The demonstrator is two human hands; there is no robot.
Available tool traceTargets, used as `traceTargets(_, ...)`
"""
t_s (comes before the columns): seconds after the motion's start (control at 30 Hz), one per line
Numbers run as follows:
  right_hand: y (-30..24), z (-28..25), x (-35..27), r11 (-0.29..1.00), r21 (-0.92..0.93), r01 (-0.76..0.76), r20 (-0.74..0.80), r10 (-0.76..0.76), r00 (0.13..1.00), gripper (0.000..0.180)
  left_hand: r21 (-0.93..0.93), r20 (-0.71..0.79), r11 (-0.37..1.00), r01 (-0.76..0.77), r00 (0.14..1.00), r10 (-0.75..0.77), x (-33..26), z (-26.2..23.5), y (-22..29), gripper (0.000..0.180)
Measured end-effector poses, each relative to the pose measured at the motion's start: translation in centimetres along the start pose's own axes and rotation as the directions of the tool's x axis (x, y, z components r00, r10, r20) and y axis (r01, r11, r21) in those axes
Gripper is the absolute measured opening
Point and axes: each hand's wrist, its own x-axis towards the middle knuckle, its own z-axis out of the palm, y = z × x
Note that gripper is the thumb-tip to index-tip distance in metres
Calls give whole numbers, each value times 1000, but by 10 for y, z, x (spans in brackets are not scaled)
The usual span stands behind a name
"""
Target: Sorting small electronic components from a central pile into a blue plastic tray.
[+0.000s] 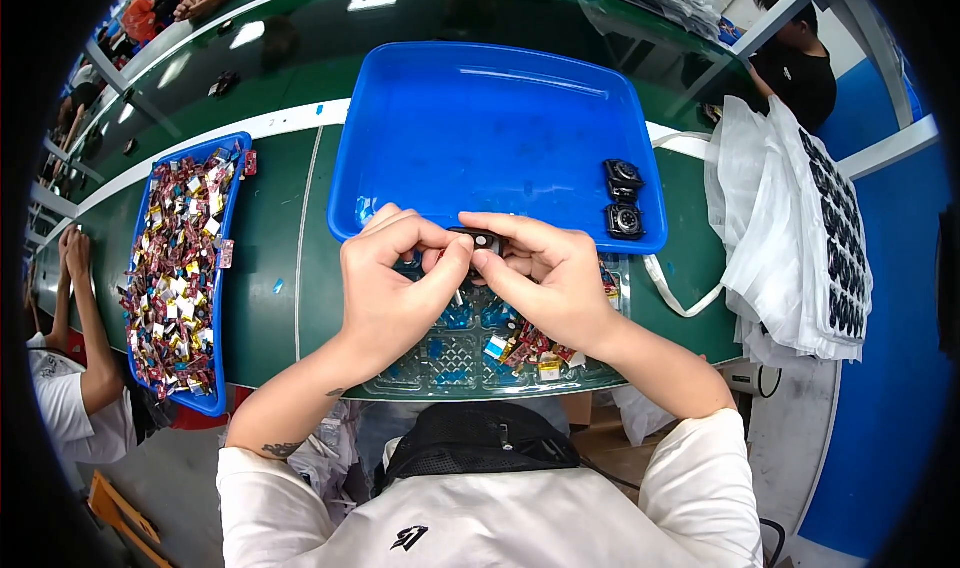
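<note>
My left hand (395, 278) and my right hand (545, 268) meet over the near rim of a large blue tray (480, 128). Between their fingertips they pinch a small black device (480, 238). Two similar black devices (624, 198) with round lenses lie at the tray's right near corner. Under my hands sits a clear plastic grid tray (450, 353) with small colourful battery packs (530, 348) on its right side.
A long blue bin (225, 268) full of small colourful packs lies to the left on the green bench (280, 238). White bags (790, 238) with black parts hang at the right. Other people sit at the far left and at the back right.
</note>
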Motion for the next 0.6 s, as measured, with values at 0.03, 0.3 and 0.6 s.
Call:
traceTargets(0.03, 0, 0, 0, 999, -2, 35, -4, -35, 999, 29, -5, -5, 1000, 2, 1000, -2, 0, 0, 0, 10)
traceTargets(0.3, 1, 0, 0, 991, -67, 113, -25, -115, 993, 28, 30, -5, 999, -27, 1000, 27, 0, 1, 0, 10)
traceTargets(0.6, -9, -4, 1, 998, 59, 34, -107, -28, 994, 23, 63, -25, 982, -178, 983, 179, 0, 4, 3, 10)
